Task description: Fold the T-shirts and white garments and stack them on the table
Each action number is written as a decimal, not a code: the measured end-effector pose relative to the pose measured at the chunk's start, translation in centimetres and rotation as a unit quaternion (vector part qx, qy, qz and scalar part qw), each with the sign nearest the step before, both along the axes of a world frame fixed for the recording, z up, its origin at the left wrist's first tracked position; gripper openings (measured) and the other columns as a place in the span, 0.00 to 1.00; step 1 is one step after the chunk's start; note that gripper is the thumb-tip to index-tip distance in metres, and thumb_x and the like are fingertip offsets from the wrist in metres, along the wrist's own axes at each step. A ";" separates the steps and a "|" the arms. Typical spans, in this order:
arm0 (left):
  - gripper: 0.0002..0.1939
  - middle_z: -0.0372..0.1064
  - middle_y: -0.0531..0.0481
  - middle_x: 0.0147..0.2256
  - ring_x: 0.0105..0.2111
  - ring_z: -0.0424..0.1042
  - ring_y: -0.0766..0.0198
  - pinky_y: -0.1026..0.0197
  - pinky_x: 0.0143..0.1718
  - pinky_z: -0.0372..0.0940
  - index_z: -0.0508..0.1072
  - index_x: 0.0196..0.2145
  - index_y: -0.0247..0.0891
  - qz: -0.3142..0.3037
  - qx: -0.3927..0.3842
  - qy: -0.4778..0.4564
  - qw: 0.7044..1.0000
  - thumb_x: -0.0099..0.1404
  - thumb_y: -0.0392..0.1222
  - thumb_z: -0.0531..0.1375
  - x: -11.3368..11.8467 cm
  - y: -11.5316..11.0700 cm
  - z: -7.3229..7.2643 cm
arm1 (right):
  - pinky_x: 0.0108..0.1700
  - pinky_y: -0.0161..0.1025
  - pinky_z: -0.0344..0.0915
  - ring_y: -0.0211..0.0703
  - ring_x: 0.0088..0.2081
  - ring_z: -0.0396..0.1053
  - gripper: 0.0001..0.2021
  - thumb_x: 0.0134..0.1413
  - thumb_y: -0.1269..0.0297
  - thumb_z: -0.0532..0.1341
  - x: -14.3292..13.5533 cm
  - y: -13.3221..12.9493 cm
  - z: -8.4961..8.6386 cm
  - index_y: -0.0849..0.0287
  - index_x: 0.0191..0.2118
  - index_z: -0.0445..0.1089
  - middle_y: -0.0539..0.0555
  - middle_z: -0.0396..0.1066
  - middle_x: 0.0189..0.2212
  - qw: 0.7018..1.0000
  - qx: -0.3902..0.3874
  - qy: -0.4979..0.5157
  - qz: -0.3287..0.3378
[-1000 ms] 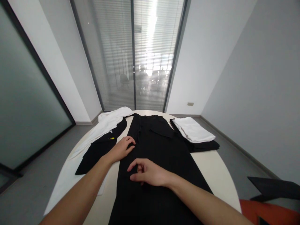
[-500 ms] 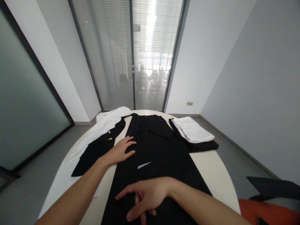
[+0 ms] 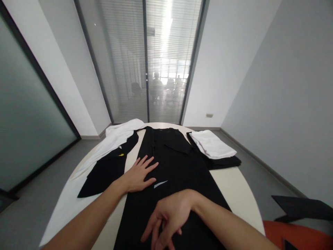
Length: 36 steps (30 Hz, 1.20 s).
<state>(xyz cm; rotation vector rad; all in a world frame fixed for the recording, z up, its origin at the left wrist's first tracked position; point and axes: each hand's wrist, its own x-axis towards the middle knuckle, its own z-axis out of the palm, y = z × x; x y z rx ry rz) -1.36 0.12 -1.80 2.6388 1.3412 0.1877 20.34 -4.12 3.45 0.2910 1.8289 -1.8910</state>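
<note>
On one table [image 3: 239, 187], from the left: one white cloth [image 3: 111, 139], heaped at its far end; overlapping with it, one black cloth [image 3: 104, 175] bearing one yellow mark [image 3: 121, 155]. Next, the left hand [image 3: 137, 176], empty, fingers spread over the left side of one black shirt [image 3: 177, 166], laid lengthwise down the middle, showing one pale mark [image 3: 160, 184]. Over its near part, the right hand [image 3: 177, 210], half open, loosely bent, gripping nothing; cannot tell whether touching. Then one white fold [image 3: 213, 145] atop one black fold [image 3: 226, 162]. Rightmost, one chair [image 3: 299, 233].
</note>
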 end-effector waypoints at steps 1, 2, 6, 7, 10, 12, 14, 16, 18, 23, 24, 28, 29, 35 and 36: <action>0.36 0.41 0.46 0.72 0.71 0.39 0.42 0.34 0.67 0.42 0.49 0.70 0.52 0.000 -0.001 0.003 1.000 0.70 0.62 0.51 0.1 -0.1 -0.1 | 0.24 0.24 0.59 0.30 0.28 0.73 0.25 0.57 0.56 0.67 0.1 0.1 0.3 0.54 0.59 0.69 0.49 0.76 0.40 1.000 0.007 0.003 -0.003; 0.37 0.41 0.46 0.72 0.71 0.38 0.42 0.34 0.67 0.41 0.47 0.71 0.50 0.001 -0.002 0.006 1.000 0.70 0.62 0.51 0.2 -0.1 -0.1 | 0.24 0.24 0.59 0.29 0.26 0.71 0.21 0.58 0.57 0.65 0.2 0.2 0.5 0.56 0.56 0.71 0.48 0.75 0.35 1.000 0.021 0.008 -0.021; 0.39 0.40 0.45 0.72 0.71 0.36 0.43 0.35 0.67 0.40 0.43 0.72 0.46 0.001 -0.005 0.013 1.000 0.70 0.63 0.50 0.2 -0.3 -0.3 | 0.24 0.27 0.58 0.28 0.19 0.61 0.13 0.60 0.56 0.63 0.2 2.6 0.4 0.63 0.41 0.75 0.45 0.68 0.22 0.950 0.178 0.035 -0.254; 0.39 0.40 0.45 0.72 0.71 0.36 0.43 0.35 0.67 0.40 0.44 0.72 0.46 0.000 -0.004 0.015 1.000 0.70 0.63 0.49 0.3 -0.3 -0.3 | 0.23 0.27 0.58 0.28 0.19 0.60 0.13 0.61 0.56 0.62 0.1 3.7 0.2 0.63 0.39 0.75 0.45 0.67 0.21 0.916 0.237 0.038 -0.323; 0.41 0.39 0.45 0.72 0.71 0.35 0.42 0.34 0.67 0.39 0.44 0.72 0.46 -0.003 -0.007 0.017 1.000 0.69 0.66 0.48 0.4 -0.4 0.0 | 0.26 0.30 0.60 0.32 0.22 0.66 0.11 0.63 0.59 0.58 -0.3 7.8 -0.6 0.62 0.39 0.74 0.49 0.72 0.25 0.799 0.409 0.006 -0.441; 0.42 0.38 0.44 0.72 0.71 0.35 0.42 0.34 0.67 0.39 0.44 0.72 0.43 0.000 -0.013 0.024 1.000 0.69 0.67 0.46 0.4 -0.4 0.2 | 0.33 0.32 0.63 0.37 0.30 0.72 0.08 0.61 0.65 0.59 -0.7 10.5 -0.9 0.59 0.40 0.74 0.52 0.76 0.31 0.724 0.515 -0.030 -0.457; 0.42 0.36 0.42 0.72 0.71 0.35 0.43 0.35 0.67 0.39 0.45 0.72 0.42 0.005 -0.013 0.026 1.000 0.69 0.68 0.46 0.5 -0.4 0.2 | 0.38 0.35 0.64 0.42 0.38 0.74 0.08 0.59 0.66 0.61 -1.4 12.7 -1.3 0.56 0.42 0.75 0.52 0.77 0.36 0.670 0.587 -0.064 -0.450; 0.43 0.35 0.39 0.72 0.71 0.36 0.44 0.36 0.67 0.39 0.45 0.72 0.41 0.010 -0.006 0.023 1.000 0.69 0.68 0.47 0.5 -0.4 0.1 | 0.40 0.37 0.65 0.46 0.42 0.74 0.11 0.57 0.65 0.63 -2.2 14.2 -1.7 0.54 0.46 0.73 0.52 0.77 0.40 0.638 0.632 -0.083 -0.433; 0.43 0.36 0.38 0.71 0.71 0.36 0.45 0.38 0.68 0.39 0.44 0.72 0.39 0.012 0.001 0.020 1.000 0.69 0.67 0.47 0.4 -0.3 -0.3 | 0.41 0.38 0.65 0.46 0.44 0.74 0.15 0.57 0.62 0.64 -3.0 15.3 -2.3 0.53 0.50 0.71 0.53 0.76 0.44 0.621 0.656 -0.087 -0.420; 0.43 0.37 0.39 0.72 0.71 0.36 0.45 0.38 0.68 0.39 0.45 0.72 0.40 0.006 0.014 0.016 1.000 0.69 0.67 0.47 0.2 -0.1 -0.7 | 0.42 0.38 0.64 0.44 0.44 0.73 0.11 0.63 0.65 0.57 -3.7 16.7 -3.5 0.52 0.49 0.71 0.54 0.74 0.46 0.597 0.698 -0.065 -0.390; 0.43 0.37 0.39 0.72 0.71 0.36 0.44 0.37 0.68 0.39 0.46 0.72 0.40 0.007 0.016 0.015 1.000 0.69 0.68 0.47 0.2 -0.1 -0.7 | 0.43 0.38 0.64 0.45 0.44 0.72 0.11 0.63 0.67 0.56 -3.7 16.8 -3.7 0.52 0.49 0.71 0.54 0.74 0.45 0.586 0.712 -0.060 -0.382; 0.43 0.37 0.41 0.72 0.71 0.34 0.42 0.35 0.67 0.38 0.47 0.71 0.40 0.014 0.008 0.020 1.000 0.68 0.69 0.45 0.3 -0.2 -0.5 | 0.48 0.42 0.63 0.49 0.46 0.71 0.13 0.65 0.71 0.52 -3.4 16.8 -3.8 0.55 0.47 0.73 0.58 0.74 0.45 0.563 0.750 -0.065 -0.340; 0.43 0.37 0.42 0.72 0.71 0.34 0.41 0.34 0.67 0.37 0.47 0.71 0.40 0.017 0.005 0.021 1.000 0.68 0.69 0.45 0.4 -0.2 -0.4 | 0.49 0.42 0.63 0.50 0.47 0.70 0.14 0.65 0.71 0.51 -3.5 16.6 -3.8 0.56 0.46 0.74 0.59 0.73 0.45 0.563 0.753 -0.070 -0.334; 0.44 0.39 0.41 0.72 0.70 0.35 0.35 0.28 0.65 0.37 0.48 0.71 0.43 0.033 -0.002 0.023 0.999 0.67 0.70 0.46 0.8 -0.6 -0.2 | 0.62 0.49 0.55 0.52 0.61 0.60 0.21 0.68 0.62 0.51 -3.2 15.2 -4.5 0.52 0.64 0.64 0.59 0.63 0.62 0.588 0.750 -0.017 -0.304; 0.44 0.40 0.41 0.71 0.70 0.35 0.35 0.28 0.65 0.38 0.48 0.71 0.43 0.034 -0.004 0.025 0.999 0.67 0.70 0.47 0.9 -0.6 -0.1 | 0.65 0.52 0.50 0.53 0.64 0.56 0.22 0.69 0.58 0.50 -3.0 14.9 -4.6 0.51 0.65 0.62 0.58 0.60 0.65 0.602 0.745 -0.008 -0.289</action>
